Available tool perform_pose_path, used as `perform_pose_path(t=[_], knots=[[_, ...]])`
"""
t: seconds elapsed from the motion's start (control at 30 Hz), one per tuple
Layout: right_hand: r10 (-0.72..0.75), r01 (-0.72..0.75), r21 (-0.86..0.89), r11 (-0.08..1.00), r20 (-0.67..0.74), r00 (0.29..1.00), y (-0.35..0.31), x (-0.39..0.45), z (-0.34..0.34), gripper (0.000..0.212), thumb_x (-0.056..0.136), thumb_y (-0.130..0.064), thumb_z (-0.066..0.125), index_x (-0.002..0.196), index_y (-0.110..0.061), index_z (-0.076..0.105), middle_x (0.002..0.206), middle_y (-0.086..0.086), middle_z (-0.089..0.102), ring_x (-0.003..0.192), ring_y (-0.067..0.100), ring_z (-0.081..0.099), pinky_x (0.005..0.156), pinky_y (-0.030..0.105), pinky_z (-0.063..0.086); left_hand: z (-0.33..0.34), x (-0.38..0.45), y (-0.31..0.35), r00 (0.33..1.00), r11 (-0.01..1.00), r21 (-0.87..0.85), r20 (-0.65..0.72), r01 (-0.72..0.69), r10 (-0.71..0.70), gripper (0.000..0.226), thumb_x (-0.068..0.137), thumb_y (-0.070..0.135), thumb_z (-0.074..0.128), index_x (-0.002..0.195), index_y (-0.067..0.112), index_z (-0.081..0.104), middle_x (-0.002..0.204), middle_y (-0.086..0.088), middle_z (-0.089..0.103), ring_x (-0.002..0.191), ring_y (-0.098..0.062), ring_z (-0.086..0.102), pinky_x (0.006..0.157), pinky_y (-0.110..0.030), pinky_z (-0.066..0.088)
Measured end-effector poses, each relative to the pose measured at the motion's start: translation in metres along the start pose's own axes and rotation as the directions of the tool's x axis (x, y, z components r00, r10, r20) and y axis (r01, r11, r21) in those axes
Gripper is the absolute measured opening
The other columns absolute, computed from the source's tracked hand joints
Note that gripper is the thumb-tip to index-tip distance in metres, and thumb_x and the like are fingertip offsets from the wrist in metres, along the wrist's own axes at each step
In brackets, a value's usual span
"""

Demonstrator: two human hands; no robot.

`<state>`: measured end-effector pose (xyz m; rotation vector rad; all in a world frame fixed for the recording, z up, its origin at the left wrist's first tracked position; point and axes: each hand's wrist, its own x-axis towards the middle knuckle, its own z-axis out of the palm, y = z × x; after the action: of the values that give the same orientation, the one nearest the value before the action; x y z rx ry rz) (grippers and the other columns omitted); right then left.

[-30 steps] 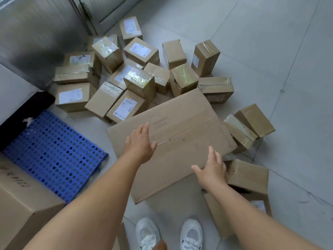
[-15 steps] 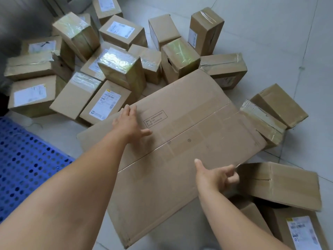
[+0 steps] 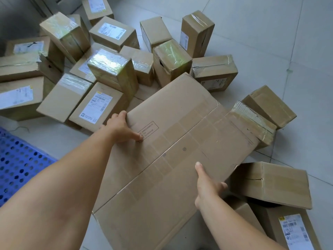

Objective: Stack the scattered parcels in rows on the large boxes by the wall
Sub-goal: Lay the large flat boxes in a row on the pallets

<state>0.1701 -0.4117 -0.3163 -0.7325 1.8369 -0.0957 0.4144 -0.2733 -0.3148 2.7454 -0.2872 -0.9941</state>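
Your left hand (image 3: 121,127) gripping the large flat carton's (image 3: 173,159) left edge, your right hand (image 3: 207,184) clasping its right edge, sealed parcels (image 3: 111,69) scattered across the tiled floor (image 3: 270,33), contents unseen

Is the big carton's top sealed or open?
Sealed: the big carton has its top flaps closed flat, clear tape running along the centre seam.

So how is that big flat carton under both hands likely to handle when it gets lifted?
The big carton looks wide and shallow, so it probably needs both hands. The left hand grips its far left edge and the right hand grips its near right edge, which suits that. Its taped centre seam looks flat, so it is likely stiff. Its weight cannot be judged.
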Motion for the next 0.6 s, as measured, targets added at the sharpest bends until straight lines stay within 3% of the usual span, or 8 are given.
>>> perform_pose_path(t=[0.13, 0.23, 0.43, 0.6], knots=[[-0.044, 0.044, -0.025, 0.999, 0.020, 0.999, 0.000, -0.010, -0.013, 0.085, 0.068, -0.038, 0.085, 0.133, -0.024, 0.032, 0.137, 0.008, 0.044, 0.117, 0.034, 0.050, 0.094, 0.047, 0.045, 0.007, -0.023, -0.016, 0.999, 0.986, -0.163, -0.033, 0.023, -0.029, 0.103, 0.031, 0.061, 0.085, 0.119, 0.025, 0.042, 0.121, 0.000, 0.052, 0.115, -0.026, 0.050, 0.101, -0.050, 0.040], [-0.071, 0.072, -0.018, 0.997, 0.045, 0.996, -0.010, -0.024, -0.023, 0.084, 0.070, -0.038, 0.083, 0.134, -0.023, 0.031, 0.133, 0.008, 0.046, 0.113, 0.032, 0.052, 0.092, 0.044, 0.046, -0.010, -0.047, -0.016, 0.995, 0.980, -0.198, -0.090, 0.029, -0.048, 0.089, 0.039, 0.057, 0.088, 0.110, 0.026, 0.045, 0.115, 0.003, 0.053, 0.113, -0.024, 0.050, 0.099, -0.051, 0.039], [-0.159, 0.162, -0.100, 0.982, 0.043, 0.986, -0.041, -0.078, -0.043, 0.098, 0.051, -0.056, 0.085, 0.128, -0.021, 0.036, 0.130, 0.007, 0.051, 0.110, 0.034, 0.055, 0.091, 0.047, 0.050, -0.069, -0.109, 0.003, 0.983, 0.980, -0.191, -0.163, 0.053, -0.085, 0.082, 0.053, 0.054, 0.086, 0.116, 0.023, 0.044, 0.123, 0.002, 0.048, 0.120, -0.024, 0.044, 0.101, -0.049, 0.033], [-0.187, 0.209, -0.181, 0.961, 0.132, 0.973, -0.077, -0.128, -0.070, 0.091, 0.068, -0.042, 0.084, 0.138, -0.017, 0.030, 0.135, 0.011, 0.047, 0.115, 0.035, 0.053, 0.092, 0.045, 0.047, -0.109, -0.165, 0.007, 0.968, 0.962, -0.249, -0.190, 0.113, -0.163, 0.091, 0.055, 0.055, 0.085, 0.127, 0.021, 0.042, 0.133, 0.000, 0.045, 0.128, -0.026, 0.036, 0.102, -0.050, 0.031]])
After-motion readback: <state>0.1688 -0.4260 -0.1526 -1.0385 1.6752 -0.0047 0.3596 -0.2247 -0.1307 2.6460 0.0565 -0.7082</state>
